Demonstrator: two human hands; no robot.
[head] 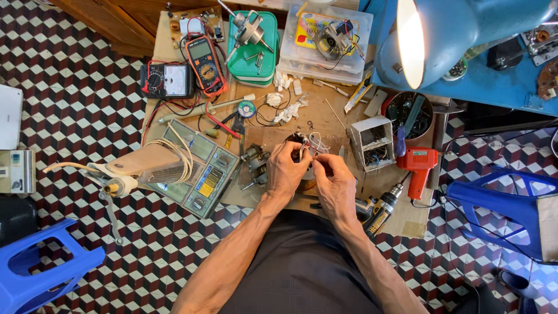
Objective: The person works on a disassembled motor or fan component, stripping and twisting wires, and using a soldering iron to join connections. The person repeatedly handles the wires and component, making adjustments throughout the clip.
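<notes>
Our left hand and right hand both pinching thin white wires of a small motor, worktop centre, red soldering gun right

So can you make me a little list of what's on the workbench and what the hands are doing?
place: low wooden board on a checkered tile floor
left hand: pinching thin white wires on a small motor part
right hand: fingers on the same wires
left of hands: grey test panel, orange multimeter, black meter
right of hands: red soldering gun, drill, grey box
top: green box, blue lamp lit
</notes>
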